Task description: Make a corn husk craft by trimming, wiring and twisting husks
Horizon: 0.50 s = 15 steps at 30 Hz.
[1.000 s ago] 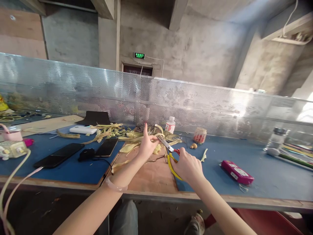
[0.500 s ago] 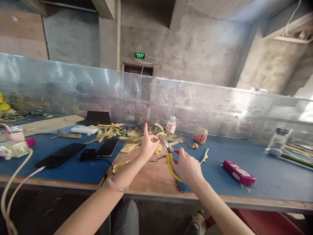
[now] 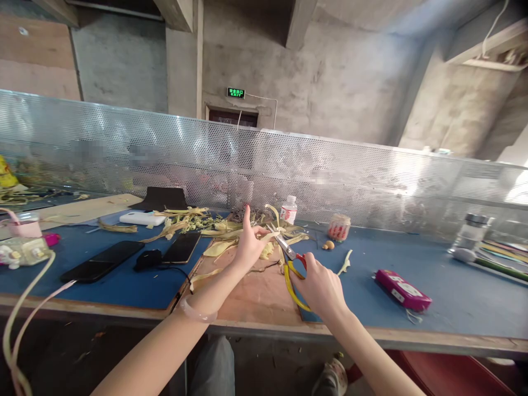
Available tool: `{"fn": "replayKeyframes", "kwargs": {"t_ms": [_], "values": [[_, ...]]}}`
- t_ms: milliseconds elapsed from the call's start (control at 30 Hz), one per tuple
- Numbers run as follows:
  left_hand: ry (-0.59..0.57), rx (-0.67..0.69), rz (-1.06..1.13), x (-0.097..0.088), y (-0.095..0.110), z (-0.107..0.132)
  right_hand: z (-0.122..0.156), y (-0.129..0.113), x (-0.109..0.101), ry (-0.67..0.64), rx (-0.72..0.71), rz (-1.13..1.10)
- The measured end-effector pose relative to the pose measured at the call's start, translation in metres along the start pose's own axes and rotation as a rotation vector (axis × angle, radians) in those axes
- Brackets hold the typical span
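My left hand (image 3: 250, 243) pinches a pale yellow-green dried leaf strip (image 3: 270, 237) between fingertips, one finger pointing up. In my right hand (image 3: 320, 285) is a pair of scissors with yellow and red handles (image 3: 291, 289). The metal blades reach left to the strip, just beside my left fingertips. Whether they touch it I cannot tell. Behind and below both hands lies a heap of dried leaves (image 3: 218, 248), partly hidden by my left hand, on a brown board (image 3: 256, 300).
Phones (image 3: 103, 261) and a white power bank (image 3: 142, 219) lie to the left. A white bottle (image 3: 289, 210) and a jar (image 3: 339, 228) stand behind. To the right are a magenta pack (image 3: 403, 290) and a clear bottle (image 3: 471, 235). A perforated metal screen (image 3: 363, 187) runs along the back.
My right hand and the scissors have shifted slightly right and down, away from my left hand. The left hand stays almost in place, still pinching the leaf strip.
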<state>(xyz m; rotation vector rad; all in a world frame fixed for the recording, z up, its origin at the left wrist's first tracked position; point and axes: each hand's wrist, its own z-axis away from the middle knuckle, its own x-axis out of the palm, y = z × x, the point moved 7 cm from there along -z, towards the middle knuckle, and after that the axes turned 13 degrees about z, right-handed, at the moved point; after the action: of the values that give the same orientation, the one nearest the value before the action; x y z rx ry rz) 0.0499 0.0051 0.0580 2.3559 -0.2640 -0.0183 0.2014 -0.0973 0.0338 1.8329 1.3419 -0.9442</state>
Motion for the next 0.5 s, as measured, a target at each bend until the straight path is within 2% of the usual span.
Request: {"fn": "replayKeyframes", "kwargs": {"t_ms": [133, 333, 433, 500], "values": [[-0.017, -0.025, -0.080, -0.002, -0.008, 0.000, 0.003, 0.004, 0.000, 0.016, 0.004, -0.063], [-0.006, -0.026, -0.285, -0.011, -0.022, -0.009, 0.016, 0.009, -0.001, 0.114, -0.089, -0.205], [0.039, 0.005, -0.404, -0.033, -0.013, -0.019, 0.024, 0.024, 0.006, 0.168, -0.067, -0.227], [0.114, -0.007, -0.483, -0.063, 0.001, -0.022, 0.026, 0.040, 0.016, 0.184, 0.003, -0.226]]}}
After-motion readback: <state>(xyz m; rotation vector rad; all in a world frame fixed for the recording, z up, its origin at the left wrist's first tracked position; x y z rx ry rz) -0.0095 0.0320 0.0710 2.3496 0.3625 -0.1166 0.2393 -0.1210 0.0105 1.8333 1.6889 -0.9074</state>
